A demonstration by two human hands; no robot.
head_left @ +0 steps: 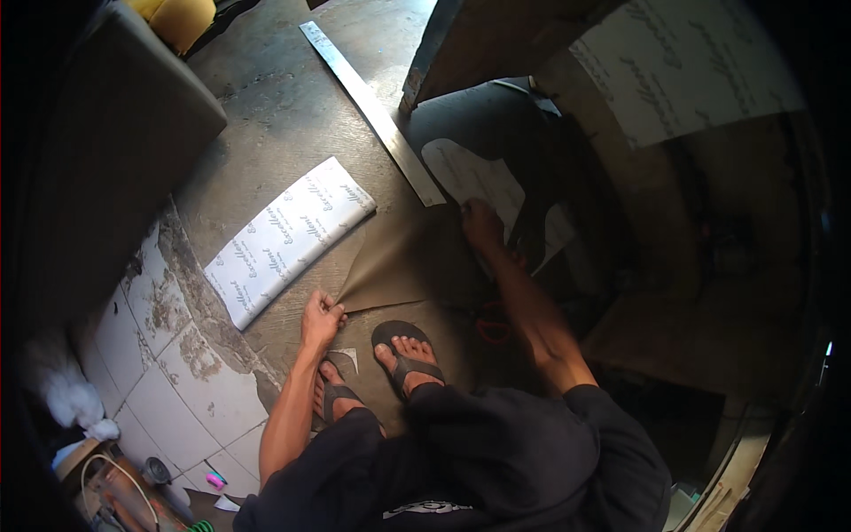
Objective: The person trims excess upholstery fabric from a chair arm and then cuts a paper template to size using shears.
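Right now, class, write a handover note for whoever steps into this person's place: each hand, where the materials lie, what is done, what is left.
Left hand: pinching the corner of the brown sheet on the floor.
Right hand: pressing down at the sheet's far edge, beside the white shoe-sole pattern.
Metal ruler: lies on the floor beyond the sheet.
Printed white sheet: lies left, untouched.
Done: sheet spread flat.
Left: no cut or marking visible yet.

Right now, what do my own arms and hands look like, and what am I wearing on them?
Both forearms are bare, with no gloves, watch or rings visible on the left hand or the right hand. Dark clothing and dark flip-flops show below.
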